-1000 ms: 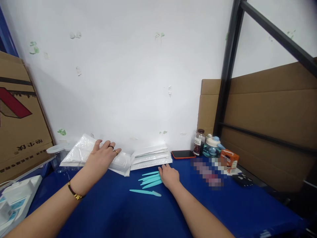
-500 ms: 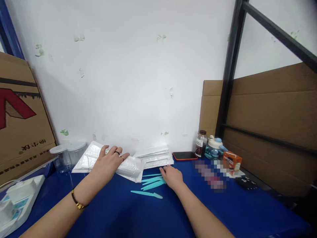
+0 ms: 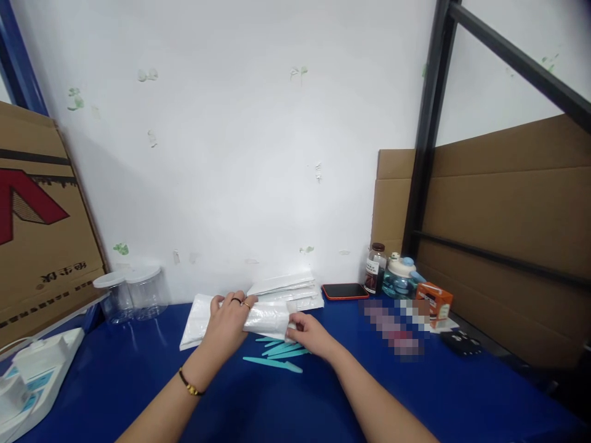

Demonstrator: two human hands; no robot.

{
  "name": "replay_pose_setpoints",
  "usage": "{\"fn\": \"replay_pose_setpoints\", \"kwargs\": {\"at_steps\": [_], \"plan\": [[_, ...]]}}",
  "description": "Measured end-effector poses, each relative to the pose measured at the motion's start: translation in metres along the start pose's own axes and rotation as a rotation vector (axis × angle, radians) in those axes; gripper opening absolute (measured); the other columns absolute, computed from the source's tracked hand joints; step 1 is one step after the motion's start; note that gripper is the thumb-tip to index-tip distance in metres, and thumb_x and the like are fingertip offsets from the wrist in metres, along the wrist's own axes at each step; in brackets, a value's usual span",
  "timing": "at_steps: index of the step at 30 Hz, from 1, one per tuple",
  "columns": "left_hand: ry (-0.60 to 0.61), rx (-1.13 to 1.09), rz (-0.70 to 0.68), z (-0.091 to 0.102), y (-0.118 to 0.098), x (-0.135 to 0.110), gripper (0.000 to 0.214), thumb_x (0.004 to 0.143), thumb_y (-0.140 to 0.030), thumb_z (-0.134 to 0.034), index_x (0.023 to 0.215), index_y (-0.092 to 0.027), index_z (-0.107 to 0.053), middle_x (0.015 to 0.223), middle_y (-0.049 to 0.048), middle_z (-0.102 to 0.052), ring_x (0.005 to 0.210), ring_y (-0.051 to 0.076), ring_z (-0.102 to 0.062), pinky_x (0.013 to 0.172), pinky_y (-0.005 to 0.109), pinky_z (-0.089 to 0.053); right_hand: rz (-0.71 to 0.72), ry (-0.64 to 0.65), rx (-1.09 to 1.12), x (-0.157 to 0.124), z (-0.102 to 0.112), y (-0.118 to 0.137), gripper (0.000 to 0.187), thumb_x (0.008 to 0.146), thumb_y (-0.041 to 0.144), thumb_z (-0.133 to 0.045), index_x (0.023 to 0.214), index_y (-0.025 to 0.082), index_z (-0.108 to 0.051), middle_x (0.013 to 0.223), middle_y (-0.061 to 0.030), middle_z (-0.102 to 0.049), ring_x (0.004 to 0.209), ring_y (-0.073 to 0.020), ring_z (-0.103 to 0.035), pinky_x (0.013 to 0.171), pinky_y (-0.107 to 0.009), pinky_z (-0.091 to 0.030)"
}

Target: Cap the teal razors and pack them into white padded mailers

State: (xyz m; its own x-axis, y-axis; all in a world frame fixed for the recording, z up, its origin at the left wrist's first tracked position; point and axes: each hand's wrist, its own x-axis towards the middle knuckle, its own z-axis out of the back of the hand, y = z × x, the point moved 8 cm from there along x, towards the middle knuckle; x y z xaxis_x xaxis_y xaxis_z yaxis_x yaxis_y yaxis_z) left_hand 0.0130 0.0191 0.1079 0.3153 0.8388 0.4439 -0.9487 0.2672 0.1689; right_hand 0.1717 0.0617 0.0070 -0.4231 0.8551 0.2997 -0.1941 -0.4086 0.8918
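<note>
Blue tabletop (image 3: 138, 381) bears a white pouch (image 3: 268, 319), left hand (image 3: 227, 320) clasping its middle, right hand (image 3: 310, 332) pinching its right end.

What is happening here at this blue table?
A person is handling a white padded bag with bare hands. The left hand holds its middle from above, and the right hand pinches its right end. Several teal plastic sticks lie on the blue table, partly under the bag. More white bags are stacked by the wall, beside an orange phone.
</note>
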Motion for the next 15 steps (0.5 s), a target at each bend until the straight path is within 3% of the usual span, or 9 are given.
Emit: {"fn": "replay_pose_setpoints", "kwargs": {"at_steps": [3,8,11,15], "plan": [[-0.05,-0.013,-0.031,0.0,-0.013,-0.001,0.05,0.067,-0.008,-0.052,0.115,-0.026,-0.051,0.103,0.0072,-0.053,0.101,0.024,-0.046,0.091,0.042,-0.022,-0.102,0.027,0.016,0.001,-0.002,-0.016,0.025,0.069,0.022,-0.064,0.093,0.015,-0.064,0.07,0.0019,-0.057,0.06,-0.0109,-0.05,0.055,-0.02,-0.039],[-0.052,-0.027,-0.024,-0.009,-0.008,-0.005,0.049,0.068,-0.011,-0.052,0.115,-0.027,-0.052,0.106,0.0079,-0.053,0.103,0.025,-0.046,0.093,0.043,-0.022,-0.039,-0.089,-0.237,0.001,0.016,-0.008,0.008,0.067,0.02,-0.066,0.073,0.016,-0.066,0.073,0.0011,-0.056,0.059,-0.0092,-0.046,0.054,-0.02,-0.035],[0.006,-0.02,0.046,-0.02,0.02,-0.009,0.049,0.068,-0.014,-0.053,0.115,-0.028,-0.052,0.107,0.0081,-0.054,0.105,0.026,-0.047,0.093,0.046,-0.022,0.027,-0.142,-0.292,-0.001,0.033,0.001,0.003,0.071,0.02,-0.063,0.07,0.017,-0.064,0.085,-0.0012,-0.057,0.061,-0.009,-0.047,0.057,-0.02,-0.038],[0.202,0.002,0.207,-0.044,0.08,-0.024,0.056,0.062,-0.017,-0.056,0.117,-0.029,-0.053,0.11,0.0093,-0.055,0.106,0.029,-0.049,0.092,0.05,-0.024,0.049,-0.234,-0.387,-0.005,0.063,0.002,0.004,0.073,0.016,-0.059,0.069,0.017,-0.061,0.083,-0.0015,-0.058,0.065,-0.0106,-0.049,0.06,-0.021,-0.038]]}}
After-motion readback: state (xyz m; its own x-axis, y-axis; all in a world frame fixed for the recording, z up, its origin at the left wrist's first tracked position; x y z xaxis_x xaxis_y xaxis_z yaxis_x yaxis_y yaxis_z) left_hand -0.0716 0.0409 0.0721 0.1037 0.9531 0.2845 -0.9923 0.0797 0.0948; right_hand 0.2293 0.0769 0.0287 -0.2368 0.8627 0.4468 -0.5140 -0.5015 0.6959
